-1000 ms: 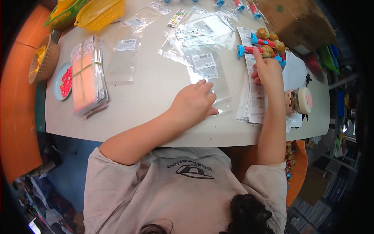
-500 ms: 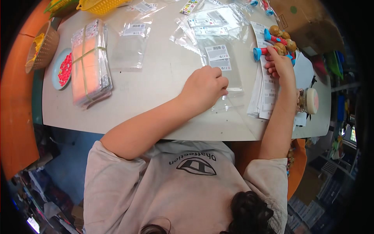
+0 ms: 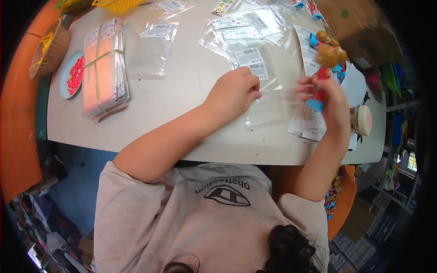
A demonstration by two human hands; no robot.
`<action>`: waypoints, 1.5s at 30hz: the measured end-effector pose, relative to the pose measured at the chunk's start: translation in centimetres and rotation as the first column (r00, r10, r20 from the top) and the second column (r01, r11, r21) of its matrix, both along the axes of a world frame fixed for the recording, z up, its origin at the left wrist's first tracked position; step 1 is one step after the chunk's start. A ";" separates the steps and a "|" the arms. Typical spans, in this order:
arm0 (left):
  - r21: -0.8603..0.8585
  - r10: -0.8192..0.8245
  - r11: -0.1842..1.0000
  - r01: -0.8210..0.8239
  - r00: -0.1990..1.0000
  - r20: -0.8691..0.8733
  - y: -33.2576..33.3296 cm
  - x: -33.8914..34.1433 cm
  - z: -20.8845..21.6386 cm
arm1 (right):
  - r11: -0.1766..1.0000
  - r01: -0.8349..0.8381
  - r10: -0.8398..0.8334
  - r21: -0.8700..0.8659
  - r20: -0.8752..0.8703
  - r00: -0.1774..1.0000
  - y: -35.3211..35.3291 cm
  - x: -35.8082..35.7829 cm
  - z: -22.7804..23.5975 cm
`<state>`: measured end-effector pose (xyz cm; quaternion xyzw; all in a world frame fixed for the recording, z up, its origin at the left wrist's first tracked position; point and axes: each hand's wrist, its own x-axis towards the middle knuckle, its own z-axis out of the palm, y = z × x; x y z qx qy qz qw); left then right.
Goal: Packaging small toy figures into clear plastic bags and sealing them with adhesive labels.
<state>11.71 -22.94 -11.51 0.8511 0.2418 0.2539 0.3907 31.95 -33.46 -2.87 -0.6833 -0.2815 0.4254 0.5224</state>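
My left hand [image 3: 234, 91] is closed, fingers pinched at a clear plastic bag [image 3: 266, 113] that lies on the table with a white printed label near its upper part. Raised above the sheets on the right, my right hand [image 3: 334, 102] grips a small toy [image 3: 321, 88] with a red tube body, a blue end and a round brown top. The toy is blurred by motion and tilted, brown top away from me. More such toys [image 3: 322, 36] lie beyond the hand. Several clear bags [image 3: 241, 27] with labels overlap beyond my left hand.
A banded stack of packaged bags [image 3: 102, 68] and a light-blue plate [image 3: 65, 84] of small red pieces are on the left. Label sheets [image 3: 314, 120] and a lidded jar [image 3: 363, 120] lie right. A cardboard box [image 3: 359, 32] stands at the far right; an orange container [image 3: 341, 200] sits below the table edge.
My right hand has picked a toy from the group and brought it nearer, its brown top now swung upward. My left hand has shifted slightly left and away along the bag.
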 end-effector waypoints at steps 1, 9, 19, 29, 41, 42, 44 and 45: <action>0.002 0.002 1.000 -0.002 1.000 0.000 0.0 0.0 0.1 | 0.997 -0.066 0.066 -0.049 -0.001 0.998 -0.3 -1.2 -0.1; -0.202 0.043 0.979 -0.015 0.990 0.134 -0.1 0.0 0.7 | 0.996 -0.086 0.086 0.005 0.045 0.995 0.3 -3.2 -3.4; -0.129 0.000 0.991 0.026 0.981 0.192 0.3 0.1 0.7 | 1.000 -0.013 0.012 0.015 0.087 0.996 0.7 -3.8 -4.7; 0.024 0.060 0.998 -0.066 0.981 0.182 0.4 0.3 0.7 | 0.998 -0.050 0.061 -0.049 0.251 0.966 0.4 -4.3 -4.8; 0.191 -0.055 0.981 0.036 0.994 0.094 0.2 0.0 0.4 | 0.972 -0.227 0.230 -0.065 0.470 0.852 -4.4 -5.8 -1.1; 0.203 -0.045 0.979 0.027 0.995 0.085 0.1 0.1 0.4 | 0.950 -0.298 0.294 -0.091 0.579 0.760 -4.5 -5.9 -1.0; 0.222 -0.032 0.975 0.015 0.997 0.076 -0.2 0.2 0.2 | 0.923 -0.365 0.348 -0.124 0.676 0.650 -4.6 -5.8 -1.1; 0.239 -0.022 0.971 0.005 0.997 0.070 -0.3 0.3 0.1 | 0.926 -0.349 0.327 -0.142 0.763 0.557 -4.8 -5.5 -1.2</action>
